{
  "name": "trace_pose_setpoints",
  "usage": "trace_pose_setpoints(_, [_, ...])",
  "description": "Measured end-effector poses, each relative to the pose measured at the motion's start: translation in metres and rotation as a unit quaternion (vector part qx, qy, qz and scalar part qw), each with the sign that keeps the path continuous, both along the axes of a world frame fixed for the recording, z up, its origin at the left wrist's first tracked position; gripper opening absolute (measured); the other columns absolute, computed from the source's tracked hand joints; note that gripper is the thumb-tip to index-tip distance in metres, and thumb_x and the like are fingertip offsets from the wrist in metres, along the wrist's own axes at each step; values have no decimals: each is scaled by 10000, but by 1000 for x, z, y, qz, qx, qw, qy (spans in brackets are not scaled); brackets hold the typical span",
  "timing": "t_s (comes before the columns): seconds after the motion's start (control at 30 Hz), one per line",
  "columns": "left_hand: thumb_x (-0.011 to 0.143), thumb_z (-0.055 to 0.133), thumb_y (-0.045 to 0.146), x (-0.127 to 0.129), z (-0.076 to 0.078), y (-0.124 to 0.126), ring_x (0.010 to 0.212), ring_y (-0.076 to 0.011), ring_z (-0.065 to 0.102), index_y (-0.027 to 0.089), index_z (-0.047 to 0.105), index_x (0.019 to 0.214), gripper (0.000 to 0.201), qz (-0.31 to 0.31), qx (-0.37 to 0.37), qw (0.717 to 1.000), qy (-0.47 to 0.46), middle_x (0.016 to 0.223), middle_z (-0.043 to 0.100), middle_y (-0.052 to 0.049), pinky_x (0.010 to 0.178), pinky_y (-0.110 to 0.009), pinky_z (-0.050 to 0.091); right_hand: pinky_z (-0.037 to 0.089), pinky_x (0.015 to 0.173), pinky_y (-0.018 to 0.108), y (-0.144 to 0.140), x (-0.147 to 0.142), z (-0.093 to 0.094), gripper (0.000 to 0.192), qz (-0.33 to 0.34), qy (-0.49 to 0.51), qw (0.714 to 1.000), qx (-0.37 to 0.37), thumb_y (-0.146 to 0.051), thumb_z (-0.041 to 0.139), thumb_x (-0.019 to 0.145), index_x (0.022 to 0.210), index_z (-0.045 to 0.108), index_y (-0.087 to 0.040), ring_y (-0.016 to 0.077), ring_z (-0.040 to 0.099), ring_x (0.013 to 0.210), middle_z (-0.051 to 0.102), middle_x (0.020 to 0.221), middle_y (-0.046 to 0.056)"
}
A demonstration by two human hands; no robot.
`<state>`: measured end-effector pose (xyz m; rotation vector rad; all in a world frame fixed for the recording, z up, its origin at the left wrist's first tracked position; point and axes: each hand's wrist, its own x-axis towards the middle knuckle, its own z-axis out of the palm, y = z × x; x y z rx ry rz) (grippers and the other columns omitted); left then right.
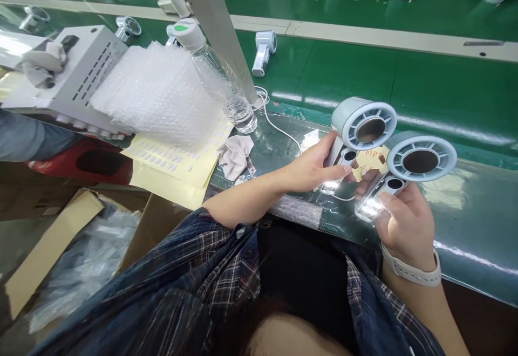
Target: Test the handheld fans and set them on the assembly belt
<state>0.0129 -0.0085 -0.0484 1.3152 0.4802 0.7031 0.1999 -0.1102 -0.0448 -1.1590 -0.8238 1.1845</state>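
In my left hand [309, 164] is a light blue handheld fan [364, 124], its round head tilted up and its shiny handle wrapped by my fingers. A second handheld fan [421, 156] of the same kind is gripped by my right hand [408, 221], thumb along the handle beside the dark oval. The two fan heads stand close together above the glossy table edge. Between them shows part of a yellowish round piece [370, 163] with red handwriting. A white cable [279, 127] runs across the table behind my left hand.
Left of my hands lie a crumpled cloth [236, 156], yellow label sheets [162, 178], bubble wrap [157, 91] and a clear bottle [226, 86] by a metal post [218, 27]. Another fan [264, 53] lies on the green conveyor [340, 70]. A carton [52, 248] holds plastic bags; someone's sleeve [32, 135] shows far left.
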Motion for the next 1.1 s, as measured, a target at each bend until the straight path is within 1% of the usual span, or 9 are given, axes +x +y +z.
trace_pose_setpoints(0.07, [797, 895, 597, 0, 2, 0, 1132, -335, 728, 198, 461, 1349, 807, 51, 22, 997, 44, 1207, 709, -152, 952, -508, 591, 566, 573, 354, 1, -1, -2, 266, -26, 12, 1000, 10, -258, 777, 783, 1045, 733, -240, 213, 668, 670, 751, 887, 48])
trace_pose_setpoints(0.17, [697, 960, 637, 1, 4, -2, 1232, -367, 682, 192, 449, 1380, 961, 106, 27, 991, 81, 1311, 676, -186, 984, -510, 579, 492, 470, 335, 3, 0, -7, 313, -23, 55, 998, 10, -506, 762, 881, 1033, 756, -233, 190, 609, 546, 763, 869, 68])
trace_pose_setpoints(0.3, [882, 738, 740, 1, -2, -5, 917, -280, 758, 233, 411, 1286, 726, 45, -62, 997, 27, 1079, 725, -111, 770, -426, 596, 643, 645, 403, 2, 0, -10, 614, -2, 86, 996, -20, -784, 680, 909, 1046, 837, -207, 259, 737, 783, 779, 1002, 128])
trace_pose_setpoints(0.4, [904, 701, 718, -1, -8, -6, 753, -234, 734, 256, 378, 1248, 660, -5, -83, 996, -13, 966, 712, -48, 674, -378, 579, 693, 817, 415, 1, -5, -4, 559, -20, 103, 994, -10, -731, 724, 915, 1165, 844, -246, 293, 772, 1029, 797, 1161, 114])
trace_pose_setpoints(0.6, [914, 758, 664, -5, 1, -11, 809, -215, 739, 278, 382, 1288, 656, -36, -75, 995, -53, 985, 697, -30, 656, -313, 568, 699, 886, 450, -7, -9, 9, 431, -85, 83, 993, 13, -624, 863, 851, 1035, 853, -234, 292, 798, 1001, 835, 1127, 97])
trace_pose_setpoints(0.8, [793, 938, 548, -1, 8, -8, 978, -236, 772, 237, 469, 1303, 760, -38, -104, 991, -79, 1133, 743, -94, 866, -374, 615, 686, 871, 498, -4, -8, 15, 355, -75, 118, 990, -13, -525, 767, 897, 1073, 846, -227, 306, 763, 1017, 808, 1099, 98])
trace_pose_setpoints(0.9, [715, 996, 500, 3, 3, -5, 1026, -252, 758, 183, 562, 1250, 758, -60, -79, 993, -68, 1134, 743, -108, 933, -405, 593, 668, 804, 456, 1, -9, 18, 326, -53, 150, 987, -26, -482, 667, 882, 1001, 814, -216, 259, 704, 861, 747, 936, 83])
trace_pose_setpoints(0.97, [735, 974, 550, 3, 0, -5, 1034, -274, 756, 169, 577, 1229, 739, -80, -69, 993, -46, 1087, 743, -107, 918, -415, 590, 638, 712, 419, 2, -10, 18, 328, -35, 150, 987, -32, -488, 631, 875, 935, 785, -205, 238, 654, 775, 699, 848, 81])
trace_pose_setpoints(1.1, [829, 820, 752, 2, -8, -9, 951, -256, 739, 199, 539, 1230, 739, -53, -40, 997, -35, 1035, 721, -88, 820, -380, 592, 565, 595, 386, 0, -11, 17, 335, -15, 141, 989, -38, -498, 577, 881, 814, 732, -209, 229, 616, 685, 661, 770, 81])
